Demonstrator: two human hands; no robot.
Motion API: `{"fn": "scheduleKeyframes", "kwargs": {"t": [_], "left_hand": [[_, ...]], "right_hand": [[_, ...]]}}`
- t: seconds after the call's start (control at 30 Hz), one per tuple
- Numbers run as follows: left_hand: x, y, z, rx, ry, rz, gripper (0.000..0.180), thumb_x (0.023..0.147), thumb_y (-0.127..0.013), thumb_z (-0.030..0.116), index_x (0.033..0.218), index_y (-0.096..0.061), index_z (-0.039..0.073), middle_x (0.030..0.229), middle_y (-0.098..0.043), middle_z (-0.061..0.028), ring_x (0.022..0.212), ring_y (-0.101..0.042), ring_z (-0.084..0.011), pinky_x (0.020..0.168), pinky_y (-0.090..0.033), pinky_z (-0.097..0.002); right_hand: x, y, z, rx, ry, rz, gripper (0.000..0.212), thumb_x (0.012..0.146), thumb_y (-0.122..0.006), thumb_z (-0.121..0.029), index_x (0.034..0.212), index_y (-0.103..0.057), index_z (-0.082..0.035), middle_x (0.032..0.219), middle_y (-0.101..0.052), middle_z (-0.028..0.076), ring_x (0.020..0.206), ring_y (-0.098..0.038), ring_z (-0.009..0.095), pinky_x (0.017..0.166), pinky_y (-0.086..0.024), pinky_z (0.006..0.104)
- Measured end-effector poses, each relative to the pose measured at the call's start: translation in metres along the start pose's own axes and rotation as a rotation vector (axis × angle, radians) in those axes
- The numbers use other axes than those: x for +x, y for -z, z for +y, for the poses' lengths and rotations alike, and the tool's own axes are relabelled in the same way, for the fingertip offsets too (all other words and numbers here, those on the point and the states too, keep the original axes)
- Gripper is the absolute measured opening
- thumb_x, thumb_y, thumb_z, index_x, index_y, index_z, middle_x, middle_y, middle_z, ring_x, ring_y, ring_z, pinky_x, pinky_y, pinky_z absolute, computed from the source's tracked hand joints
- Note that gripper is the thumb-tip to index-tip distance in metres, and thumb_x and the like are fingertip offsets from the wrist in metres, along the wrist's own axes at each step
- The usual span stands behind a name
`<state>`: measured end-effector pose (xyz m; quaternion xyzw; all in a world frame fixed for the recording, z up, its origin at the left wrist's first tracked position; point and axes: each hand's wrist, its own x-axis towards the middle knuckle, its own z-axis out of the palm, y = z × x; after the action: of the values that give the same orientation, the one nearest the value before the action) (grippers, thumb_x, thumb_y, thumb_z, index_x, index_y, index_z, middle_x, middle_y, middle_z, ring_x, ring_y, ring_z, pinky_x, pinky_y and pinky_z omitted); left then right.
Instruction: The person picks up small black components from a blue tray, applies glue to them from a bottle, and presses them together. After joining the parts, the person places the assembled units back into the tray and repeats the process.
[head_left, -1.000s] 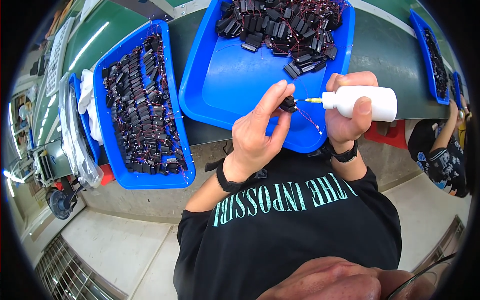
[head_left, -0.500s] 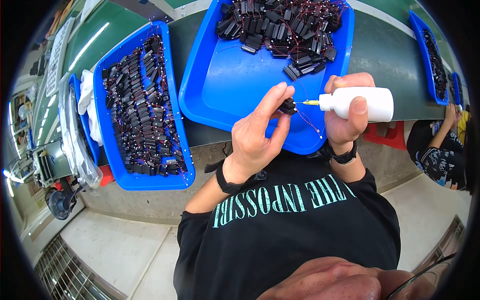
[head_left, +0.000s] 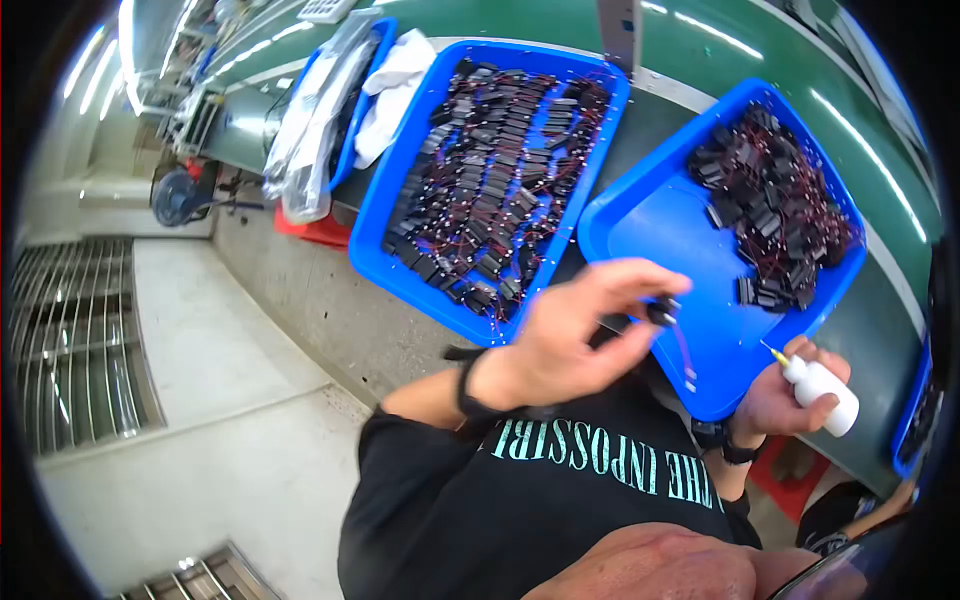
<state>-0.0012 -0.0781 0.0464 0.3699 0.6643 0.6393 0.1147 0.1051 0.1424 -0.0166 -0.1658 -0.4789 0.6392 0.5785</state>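
My left hand point(head_left: 568, 338) pinches a small black wired part point(head_left: 661, 311) between thumb and fingers, over the near left edge of the right blue tray point(head_left: 690, 225). Thin reddish wires hang from the part and end in a small white connector point(head_left: 690, 384). In my right hand point(head_left: 772, 402) is a white squeeze bottle point(head_left: 826, 396) with a yellowish needle tip, tilted up to the left and apart from the part. A loose heap of similar black wired parts point(head_left: 770, 205) lies in the far right of that tray. Motion blurs my left hand slightly.
The left blue tray point(head_left: 366, 238) holds rows of black wired parts. Beyond it lie a white cloth point(head_left: 392, 95), clear plastic bags point(head_left: 318, 135) and another blue tray. A fan point(head_left: 180, 198) stands far left. At the right edge are another tray and another person's arm point(head_left: 885, 512).
The view has swung left, so the trays sit further right. The needle tip has drawn away from the black part, and my two hands are further apart, each with the same thing.
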Motion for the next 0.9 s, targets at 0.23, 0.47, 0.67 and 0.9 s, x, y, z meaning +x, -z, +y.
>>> {"fn": "scheduleKeyframes", "kwargs": {"t": [0.23, 0.47, 0.67, 0.9], "left_hand": [[0.030, 0.177, -0.024, 0.450, 0.214, 0.192, 0.029, 0.084, -0.063, 0.005, 0.112, -0.061, 0.002, 0.097, -0.067, -0.0081, 0.093, -0.065, -0.0133, 0.078, -0.052, -0.0269], [0.063, 0.258, -0.079, 1.029, 0.377, -0.019, 0.031, 0.083, -0.065, 0.010, 0.114, -0.060, 0.005, 0.106, -0.066, -0.0088, 0.094, -0.064, -0.0176, 0.083, -0.050, -0.0296], [0.063, 0.247, -0.092, 1.379, 0.148, -0.133, 0.035, 0.081, -0.064, 0.013, 0.115, -0.060, 0.007, 0.103, -0.065, -0.0131, 0.090, -0.063, -0.0306, 0.082, -0.051, -0.0386], [0.061, 0.256, -0.104, 1.204, 0.038, -0.083, 0.042, 0.078, -0.057, 0.002, 0.120, -0.056, 0.007, 0.107, -0.063, -0.0191, 0.100, -0.060, -0.0374, 0.086, -0.049, -0.0436]], "right_hand": [[0.004, -0.004, 0.000, 0.025, -0.075, -0.059, 0.043, 0.087, -0.052, -0.044, 0.089, -0.054, -0.001, 0.070, -0.050, 0.007, 0.063, -0.048, 0.016, 0.060, -0.037, 0.0285], [0.003, -0.020, -0.002, -0.080, -0.098, 0.018, 0.042, 0.087, -0.051, -0.044, 0.087, -0.052, -0.002, 0.066, -0.046, 0.005, 0.059, -0.044, 0.015, 0.058, -0.034, 0.0281], [0.006, 0.003, 0.005, -0.080, -0.088, -0.066, 0.041, 0.089, -0.051, -0.042, 0.091, -0.054, -0.002, 0.077, -0.050, 0.008, 0.069, -0.051, 0.016, 0.064, -0.040, 0.0293], [0.006, 0.013, 0.002, -0.014, -0.114, -0.143, 0.043, 0.088, -0.052, -0.044, 0.093, -0.054, -0.001, 0.080, -0.051, 0.008, 0.070, -0.051, 0.017, 0.066, -0.042, 0.0305]]}}
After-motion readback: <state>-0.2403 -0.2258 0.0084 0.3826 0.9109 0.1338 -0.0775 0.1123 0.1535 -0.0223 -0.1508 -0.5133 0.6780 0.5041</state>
